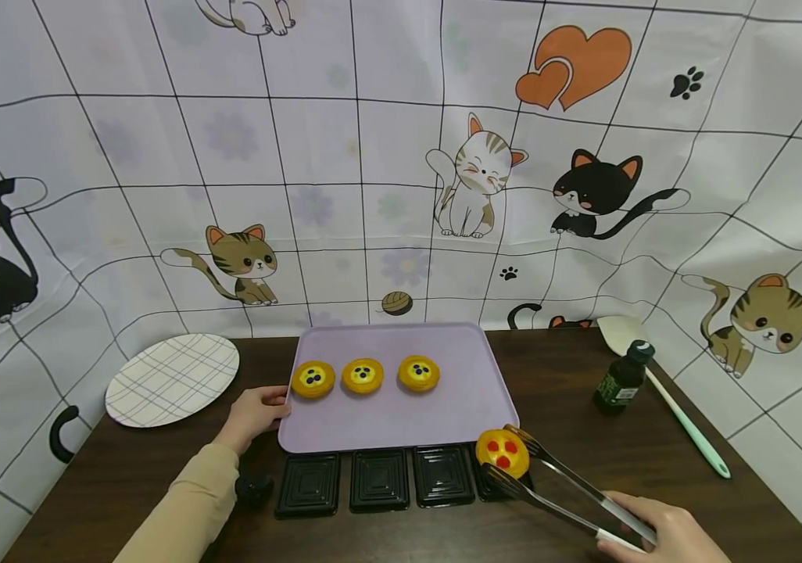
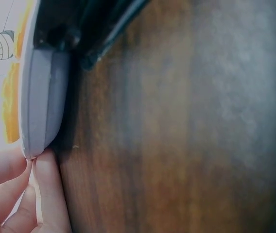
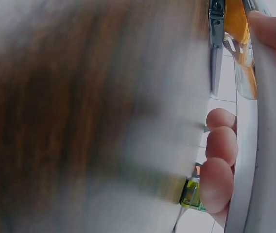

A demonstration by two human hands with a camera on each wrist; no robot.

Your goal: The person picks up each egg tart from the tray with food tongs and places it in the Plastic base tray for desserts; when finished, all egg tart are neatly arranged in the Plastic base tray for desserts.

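A: Where is the red-topped tart [image 1: 502, 452] pictured?

B: Ahead and to the left of the right hand [image 1: 668, 530], at the far end of a pair of metal tongs [image 1: 577, 478]. In the head view it overlaps the corner of the lilac tray [image 1: 387, 418] nearest the right fingers [image 3: 219, 145].

A: And what do those fingers hold?

B: The tongs' handle, thumb against one arm and fingers wrapped about the other. The tips stand parted by roughly the tart's width, one on either side; whether they squeeze it or merely flank it, the views leave unsettled.

A: Any long axis?

B: None on the round tart. The line that counts, in our judgement, is the tongs', slanting away and leftward from the right fingers.

A: Which hand is nearer?

B: The right. The left hand [image 1: 255, 414], well apart from the tart, pinches the tray's left edge between thumb and fingers. The tray stretches rightward from that grip, bearing three blue-dotted tarts [image 1: 363, 376].

A: Beneath the red-topped one?

B: A black dish [image 1: 487, 489], partly hidden, on the dark wooden bench [image 1: 549, 375]. Contact between tart and dish cannot be told.
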